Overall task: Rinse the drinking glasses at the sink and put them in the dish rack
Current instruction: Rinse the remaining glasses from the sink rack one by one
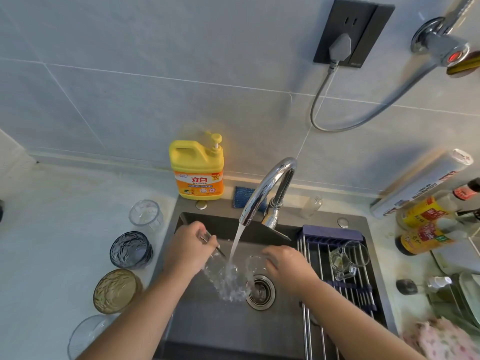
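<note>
- The left hand [188, 246] has its grip clamped on a clear drinking glass [220, 271], tilted under the faucet [267, 188] stream over the sink [223, 320].
- The right hand [287, 263] has its fingers closed on the glass rim.
- A glass mug [348, 258] lies on the dish rack [337, 276]; four glasses stand on the bench [46, 242].

A clear glass [223, 276] lies tilted on its side over the dark sink [220, 326], under running water from the tap, held at both ends. On the counter to the left stand four more: a clear faceted glass [145, 213] farthest, then a blue-grey textured glass [131, 249], an amber glass [117, 291], and a clear one [88, 333] nearest. A clear glass mug [348, 258] rests tilted on the dish rack [337, 302] at right.
</note>
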